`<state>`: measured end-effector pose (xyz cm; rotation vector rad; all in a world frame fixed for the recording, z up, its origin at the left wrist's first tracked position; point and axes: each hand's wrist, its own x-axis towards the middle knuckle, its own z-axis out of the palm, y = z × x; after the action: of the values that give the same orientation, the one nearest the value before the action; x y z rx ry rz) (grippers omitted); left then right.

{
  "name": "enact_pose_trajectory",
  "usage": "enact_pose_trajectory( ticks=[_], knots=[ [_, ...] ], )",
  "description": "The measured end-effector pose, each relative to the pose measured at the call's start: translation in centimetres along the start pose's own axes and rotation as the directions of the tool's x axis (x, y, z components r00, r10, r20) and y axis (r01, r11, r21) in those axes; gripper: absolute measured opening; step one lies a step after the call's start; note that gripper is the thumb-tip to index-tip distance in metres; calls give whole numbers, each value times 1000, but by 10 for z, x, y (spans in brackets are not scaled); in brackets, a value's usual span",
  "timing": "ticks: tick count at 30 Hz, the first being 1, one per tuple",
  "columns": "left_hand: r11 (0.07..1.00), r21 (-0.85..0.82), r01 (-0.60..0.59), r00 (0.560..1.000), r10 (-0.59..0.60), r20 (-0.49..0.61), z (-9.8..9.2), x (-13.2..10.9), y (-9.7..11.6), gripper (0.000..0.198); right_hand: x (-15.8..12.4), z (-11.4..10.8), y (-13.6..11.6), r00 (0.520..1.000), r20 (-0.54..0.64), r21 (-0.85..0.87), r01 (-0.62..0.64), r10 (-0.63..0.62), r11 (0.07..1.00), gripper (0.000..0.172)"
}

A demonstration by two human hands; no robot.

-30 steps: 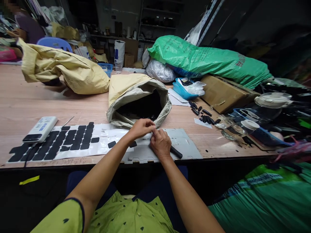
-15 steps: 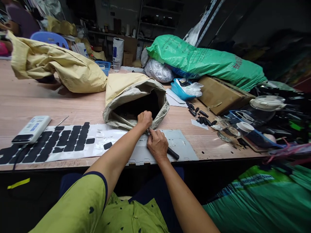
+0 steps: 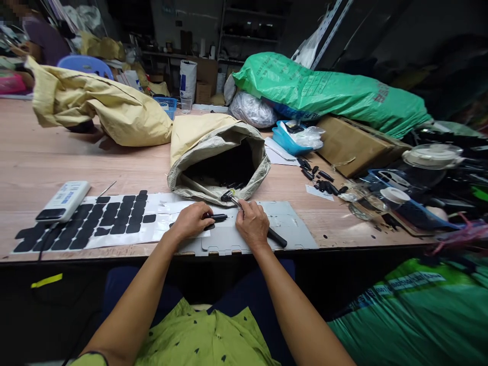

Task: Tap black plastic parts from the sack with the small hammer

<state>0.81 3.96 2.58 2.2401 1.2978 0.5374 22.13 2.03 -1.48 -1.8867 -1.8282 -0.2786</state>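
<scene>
My left hand (image 3: pixel 193 218) is closed on a small black plastic part (image 3: pixel 219 217), which lies low over a grey board (image 3: pixel 297 234) at the table's front edge. My right hand (image 3: pixel 252 223) is wrapped round a hammer (image 3: pixel 277 237). Its black grip sticks out toward me, and its metal shaft and dark head point away, in front of the sack's mouth. Just beyond both hands lies an open tan sack (image 3: pixel 202 133), its rim folded back. Several slim dark pieces show inside it, though its depth is in shadow.
Left of the hands are a sheet of black stickers (image 3: pixel 131 213) and a white device (image 3: pixel 64 199) with a cable. Loose black parts (image 3: pixel 324 183), a blue basket (image 3: pixel 287 140) and a cardboard box (image 3: pixel 358 145) sit to the right. A second tan sack (image 3: pixel 114 114) lies behind.
My left hand has come back from the sack's mouth to the board, now with a black part in it. The hammer's head is now visible; the right hand still grips it. The view has shifted slightly.
</scene>
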Motion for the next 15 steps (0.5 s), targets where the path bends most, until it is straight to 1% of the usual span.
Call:
enact_pose_trajectory(
  ticks=[2, 5, 8, 11, 13, 15],
  knots=[
    [999, 45, 4, 999, -2, -42, 9, -2, -1, 15, 0, 0, 0, 1000, -5, -3, 5, -5, 1000, 34],
    [1000, 30, -10, 996, 13, -93, 19, 4, 1, 19, -1, 0, 0, 1000, -5, -9, 5, -5, 1000, 32],
    [1000, 9, 5, 992, -3, -127, 26, 9, 2, 14, -1, 1, 0, 1000, -2, -10, 5, -5, 1000, 32],
    [1000, 1, -13, 988, 13, -157, 30, 10, -1, 13, 0, 2, 2, 1000, 12, -5, -8, 8, 1000, 30],
    [1000, -17, -26, 988, 23, -156, 30, 9, -2, 14, 1, 2, 3, 1000, 18, 14, -16, 16, 1000, 29],
    [999, -45, -13, 989, 7, -148, 29, 9, -3, 15, 1, 0, 3, 1000, 3, 43, -14, 14, 999, 29]
  ],
)
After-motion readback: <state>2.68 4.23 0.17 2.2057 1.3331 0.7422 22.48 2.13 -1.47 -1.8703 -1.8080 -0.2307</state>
